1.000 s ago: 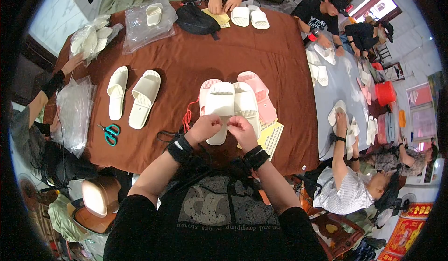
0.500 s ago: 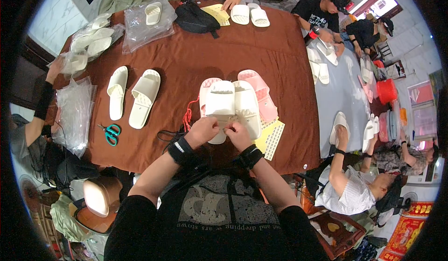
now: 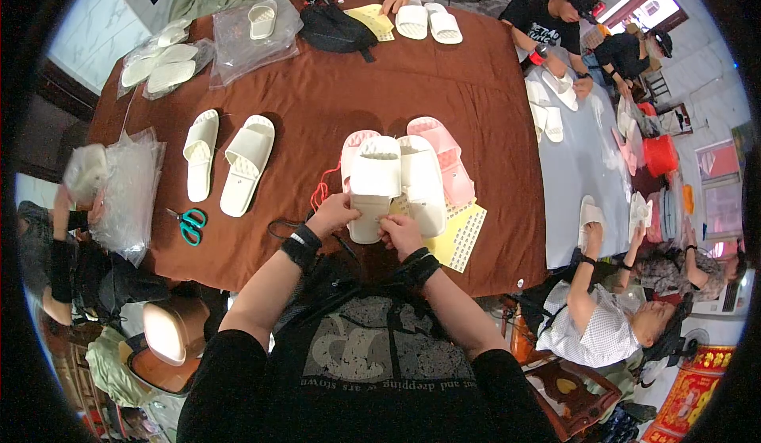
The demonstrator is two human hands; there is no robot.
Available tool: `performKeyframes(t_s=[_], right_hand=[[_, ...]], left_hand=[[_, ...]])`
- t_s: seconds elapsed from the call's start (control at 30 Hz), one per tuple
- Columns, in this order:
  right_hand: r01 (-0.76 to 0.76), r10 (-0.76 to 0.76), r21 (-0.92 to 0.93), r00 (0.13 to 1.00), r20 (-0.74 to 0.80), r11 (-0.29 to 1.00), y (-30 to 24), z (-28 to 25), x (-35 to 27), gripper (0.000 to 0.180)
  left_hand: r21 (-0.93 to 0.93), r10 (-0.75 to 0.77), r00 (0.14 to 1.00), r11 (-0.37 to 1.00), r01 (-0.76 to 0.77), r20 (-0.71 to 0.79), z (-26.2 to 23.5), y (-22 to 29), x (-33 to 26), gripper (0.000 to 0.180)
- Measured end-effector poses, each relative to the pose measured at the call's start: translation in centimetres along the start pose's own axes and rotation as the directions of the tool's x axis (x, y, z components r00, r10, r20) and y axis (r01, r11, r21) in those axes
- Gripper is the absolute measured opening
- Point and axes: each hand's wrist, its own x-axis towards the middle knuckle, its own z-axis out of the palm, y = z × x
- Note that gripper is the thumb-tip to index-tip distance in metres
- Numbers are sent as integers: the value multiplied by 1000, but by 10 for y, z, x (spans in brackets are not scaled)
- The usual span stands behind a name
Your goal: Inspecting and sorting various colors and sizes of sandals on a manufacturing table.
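A white slipper [image 3: 376,175] lies before me, its toe pointing away. My left hand [image 3: 333,214] is closed at the left edge of its sole, fingertips pinched against it. My right hand [image 3: 402,235] is closed too, with thumb and fingertips pressed at the right side of the heel. Close on the right rests a second white slipper [image 3: 425,197], partly behind the first one. Two pink slippers stick out from beneath and behind them: a left one [image 3: 349,151] mostly hidden, and a right one [image 3: 449,162]. Yellow sticker sheets [image 3: 460,233] lie by the right pink slipper.
Left on the brown cloth [image 3: 309,110] are a pair of white slippers [image 3: 247,166], teal-handled scissors [image 3: 191,226] and clear plastic bags [image 3: 131,197]. A black pouch [image 3: 337,31] lies at the far edge. Co-workers handle slippers at a grey table [image 3: 567,181] on the right.
My hands have moved apart from the middle of the slipper's heel to its two sides. At far left, a co-worker has drawn a bagged slipper nearer to themselves.
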Motion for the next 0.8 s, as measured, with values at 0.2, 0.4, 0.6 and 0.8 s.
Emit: performKeyframes(t_s=[0.2, 0.4, 0.6, 0.8], right_hand=[[-86, 59, 256, 992, 114, 963, -2, 2, -4, 18], [-169, 58, 424, 963, 261, 890, -20, 2, -17, 27], [-196, 30, 511, 948, 316, 837, -34, -1, -20, 28], [-105, -52, 458, 947, 318, 883, -50, -8, -22, 29]], left_hand=[[-157, 56, 996, 985, -66, -68, 6, -13, 5, 34], [-368, 8, 997, 929, -34, -74, 8, 17, -7, 34], [-200, 166, 903, 944, -261, -396, 19, 30, -23, 51], [346, 571, 732, 817, -462, -371, 23, 2, 3, 62]])
